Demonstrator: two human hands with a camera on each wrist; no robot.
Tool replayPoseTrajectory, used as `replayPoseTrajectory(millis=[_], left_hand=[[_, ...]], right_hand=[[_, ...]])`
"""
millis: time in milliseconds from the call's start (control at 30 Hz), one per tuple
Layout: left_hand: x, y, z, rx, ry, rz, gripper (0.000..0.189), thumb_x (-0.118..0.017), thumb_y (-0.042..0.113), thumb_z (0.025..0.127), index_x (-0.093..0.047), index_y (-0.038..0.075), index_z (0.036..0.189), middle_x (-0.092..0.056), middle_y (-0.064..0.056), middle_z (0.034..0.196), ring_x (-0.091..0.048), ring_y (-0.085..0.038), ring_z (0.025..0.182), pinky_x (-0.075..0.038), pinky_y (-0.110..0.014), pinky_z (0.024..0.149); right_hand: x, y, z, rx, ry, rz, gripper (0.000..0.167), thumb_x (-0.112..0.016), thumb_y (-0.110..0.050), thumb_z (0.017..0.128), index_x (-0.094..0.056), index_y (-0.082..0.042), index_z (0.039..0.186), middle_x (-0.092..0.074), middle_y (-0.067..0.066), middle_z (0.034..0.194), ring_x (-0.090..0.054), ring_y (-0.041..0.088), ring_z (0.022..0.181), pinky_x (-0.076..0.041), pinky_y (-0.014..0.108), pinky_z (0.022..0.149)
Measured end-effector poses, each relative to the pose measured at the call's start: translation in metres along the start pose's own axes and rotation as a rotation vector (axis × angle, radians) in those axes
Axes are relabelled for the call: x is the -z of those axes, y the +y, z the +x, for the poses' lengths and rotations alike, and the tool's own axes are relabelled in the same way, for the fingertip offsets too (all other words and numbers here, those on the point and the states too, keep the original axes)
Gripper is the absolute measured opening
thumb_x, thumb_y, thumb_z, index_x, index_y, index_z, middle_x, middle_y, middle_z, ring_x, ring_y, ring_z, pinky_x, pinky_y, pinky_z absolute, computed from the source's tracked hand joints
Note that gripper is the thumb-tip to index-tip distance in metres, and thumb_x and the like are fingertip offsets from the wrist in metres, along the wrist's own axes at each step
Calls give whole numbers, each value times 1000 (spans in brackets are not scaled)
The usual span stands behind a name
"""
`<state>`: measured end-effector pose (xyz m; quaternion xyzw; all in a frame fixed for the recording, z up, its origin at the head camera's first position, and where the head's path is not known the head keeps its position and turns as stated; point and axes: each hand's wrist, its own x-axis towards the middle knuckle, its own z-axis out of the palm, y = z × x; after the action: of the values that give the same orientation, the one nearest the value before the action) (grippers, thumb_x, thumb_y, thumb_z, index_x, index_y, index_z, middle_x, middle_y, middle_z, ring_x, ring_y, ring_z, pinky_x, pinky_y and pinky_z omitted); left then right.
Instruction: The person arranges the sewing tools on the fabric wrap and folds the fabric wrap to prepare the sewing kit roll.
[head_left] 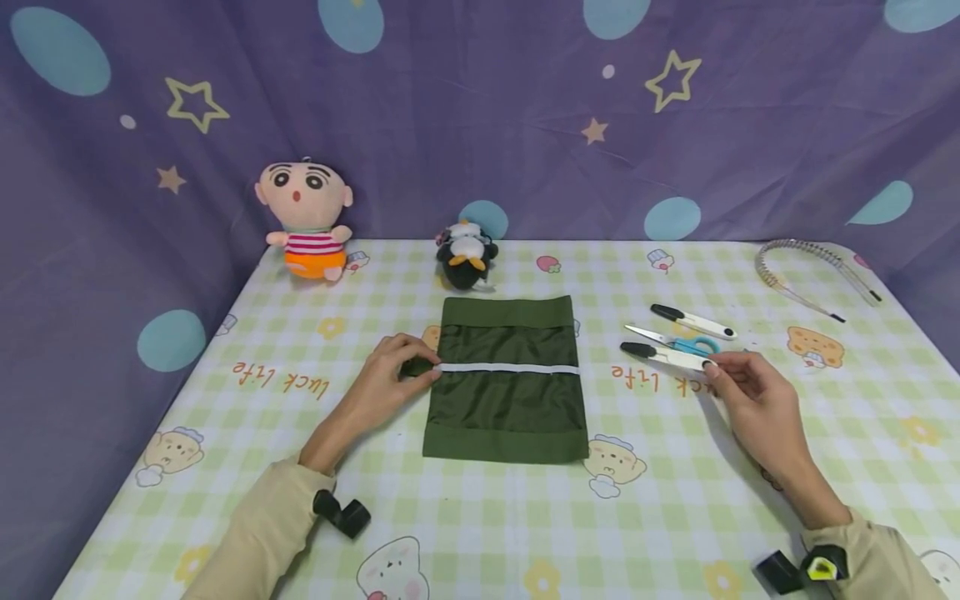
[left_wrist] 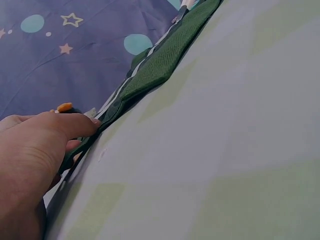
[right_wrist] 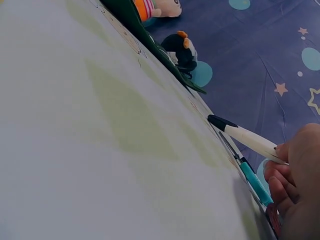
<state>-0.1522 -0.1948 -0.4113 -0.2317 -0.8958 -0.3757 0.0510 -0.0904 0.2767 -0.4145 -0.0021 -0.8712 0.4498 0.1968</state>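
Note:
A dark green fabric piece (head_left: 506, 417), crossed by a white band (head_left: 510, 367), lies flat in the middle of the table. My left hand (head_left: 390, 375) pinches its left edge at the band's end; in the left wrist view, the thumb is partly hidden behind the fingers. On the right, my right hand (head_left: 761, 408) pinches the white end of a slim, black-tipped tool (head_left: 667, 357), its black end pointing left. In the right wrist view that tool (right_wrist: 250, 141) is raised above the scissors (right_wrist: 255, 182). Those small scissors with blue handles lie just behind it in the head view.
A second white tool with a black end (head_left: 693, 322) lies behind the scissors. A headband (head_left: 798, 246) rests at the back right. Along the back stand a penguin plush (head_left: 467, 254) and a doll in striped clothes (head_left: 306, 221), before a purple curtain (head_left: 480, 108).

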Motion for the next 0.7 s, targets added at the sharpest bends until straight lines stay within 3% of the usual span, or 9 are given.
replayPoseTrajectory(millis=[233, 567, 700], left_hand=[[0, 1, 0, 4, -2, -6, 14, -78, 20, 96, -77, 15, 110, -64, -5, 120, -53, -28, 111, -44, -51, 94], [1, 1, -1, 13, -1, -11, 14, -77, 20, 97, -77, 15, 110, -64, -5, 120, -53, -28, 112, -44, -52, 94], [1, 2, 0, 17, -7, -13, 15, -77, 21, 97, -77, 15, 111, -64, -6, 121, -53, -29, 112, -44, -52, 94]], right_hand=[[-2, 1, 5, -7, 37, 49, 20, -65, -9, 104, -68, 6, 117, -71, 6, 102, -62, 3, 80, -46, 11, 66], [-7, -1, 17, -17, 83, 124, 22, -67, -9, 103, -69, 6, 118, -69, -16, 100, -60, 5, 77, -44, 12, 63], [-10, -4, 20, -28, 92, 164, 22, -66, -8, 103, -68, 8, 118, -70, -15, 97, -66, 4, 80, -47, 11, 65]])
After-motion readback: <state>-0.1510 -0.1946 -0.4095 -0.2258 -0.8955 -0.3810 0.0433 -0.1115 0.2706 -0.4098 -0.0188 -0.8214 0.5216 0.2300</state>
